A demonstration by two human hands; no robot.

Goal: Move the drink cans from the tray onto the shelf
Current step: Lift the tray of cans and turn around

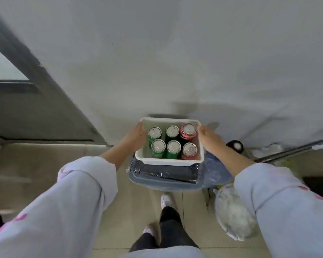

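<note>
This looks like an indoor utility corner or entryway of a home or small office. Beige floor tiles (45, 164) meet a plain white wall (175, 53), a dark-framed glass door (17, 77) stands at left, and large water jugs (214, 172) sit by a filled plastic bag (231, 215).

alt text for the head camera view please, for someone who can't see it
Seen from above, a person's left hand and right hand grip opposite sides of a white plastic tray holding six upright drink cans: four green cans and two red cans. Below are a tiled floor and a white wall ahead.
</note>
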